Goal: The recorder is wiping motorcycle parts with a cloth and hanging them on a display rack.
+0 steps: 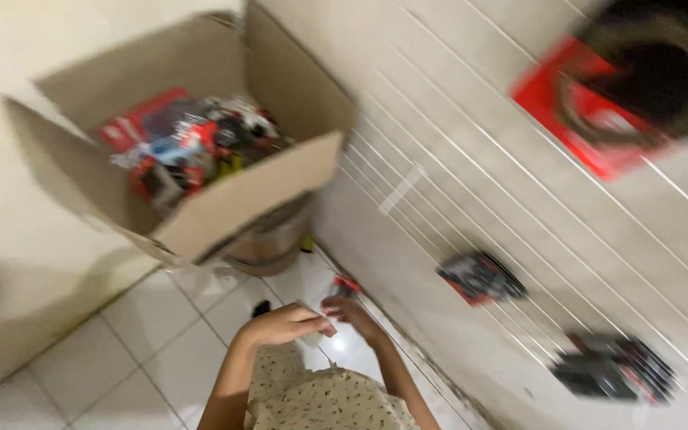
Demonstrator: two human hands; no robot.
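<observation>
White floor tiles (121, 350) fill the lower left, meeting a pale wall panel (519, 239) crossed by thin horizontal wires or slats; the whole view is tilted and blurred by motion. An open cardboard box (232, 199) stands on a round container on the floor, heaped with small red, black and blue packaged items (193, 147). Similar dark and red packages (481, 277) hang on the wall panel, with another (615, 368) lower right and a red card with a dark round item (623, 95) at top right.

Both of the person's hands meet low in the frame, just beside the wall. The left hand (284, 325) is curled, fingertips pinched at a small red and pale package (342, 293); the right hand (356, 314) grips the same package from the other side. The step looks like handling one package between box and wall. Its long axis seems to run up and away from the person, toward the wall, though blur makes this uncertain. Any next move would call for a steadier two-handed hold.
</observation>
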